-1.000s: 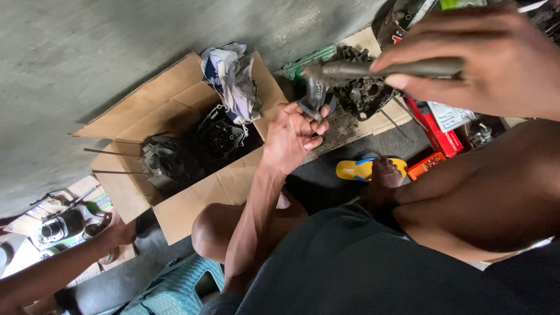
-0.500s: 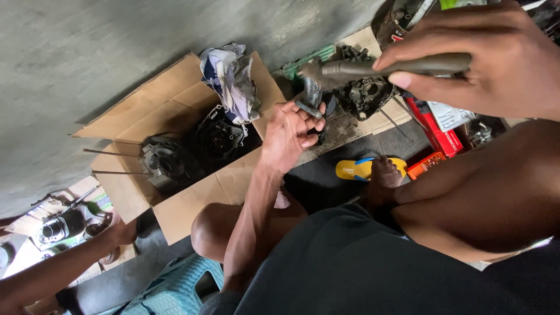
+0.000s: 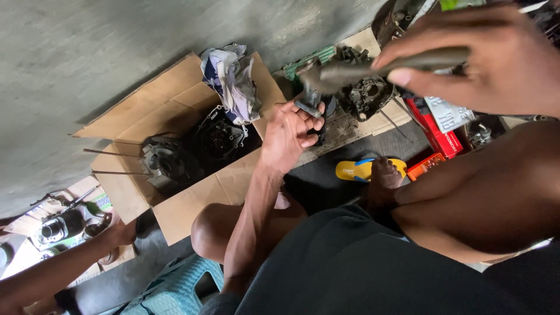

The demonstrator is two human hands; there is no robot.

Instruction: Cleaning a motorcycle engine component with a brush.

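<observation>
Right hand (image 3: 496, 58): upper right of view, close to the camera, fingers clenched round the grey handle of a hammer (image 3: 373, 69); head of the tool poised just above the left hand

Left hand (image 3: 290, 131): arm stretched forward, fingers curled round a small dark metal part (image 3: 308, 108), pinched at its lower end and held over the cardboard sheet (image 3: 175, 99); exact shape of the part hard to tell

Handling, judged: part rigid, dense for its size, probably oily and slippery; best gripped low, fingers well clear of the struck end. Hammer stiff, top-heavy; taken along the handle

Around: engine casing (image 3: 364, 96) just beyond the part; two dark round engine pieces (image 3: 192, 151) on the cardboard; crumpled rag (image 3: 233, 81) beside them; yellow sandal (image 3: 359, 170) under a bare foot; red tray (image 3: 434, 134) to the right; teal plastic stool (image 3: 175, 289) below

Another person's hand (image 3: 119, 233): lower left, resting by a small cylindrical part (image 3: 58, 227), grip unclear
</observation>
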